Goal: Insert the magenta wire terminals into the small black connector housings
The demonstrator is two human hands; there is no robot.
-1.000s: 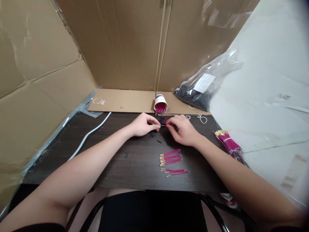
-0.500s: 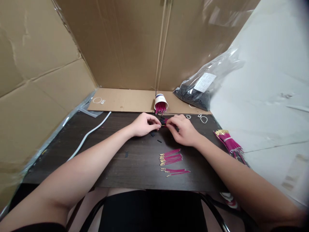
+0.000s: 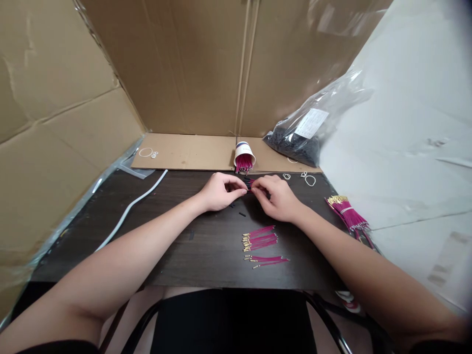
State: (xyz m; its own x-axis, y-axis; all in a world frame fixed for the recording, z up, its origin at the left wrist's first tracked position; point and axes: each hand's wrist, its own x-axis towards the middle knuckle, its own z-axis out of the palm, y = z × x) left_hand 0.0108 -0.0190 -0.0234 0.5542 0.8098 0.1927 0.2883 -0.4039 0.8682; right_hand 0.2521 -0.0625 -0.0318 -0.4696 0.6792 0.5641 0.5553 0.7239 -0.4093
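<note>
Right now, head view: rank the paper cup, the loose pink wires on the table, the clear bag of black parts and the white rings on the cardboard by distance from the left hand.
1. Paper cup: just beyond the left hand, tipped over.
2. Loose pink wires: nearer the table's front edge, to the right.
3. White rings: far left, on the cardboard.
4. Clear bag: far right, at the back.

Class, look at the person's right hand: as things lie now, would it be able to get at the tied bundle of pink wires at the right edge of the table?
Probably yes. The right hand is pinching small parts with the left hand, and only bare dark table lies between it and the pink wire bundle.
</note>
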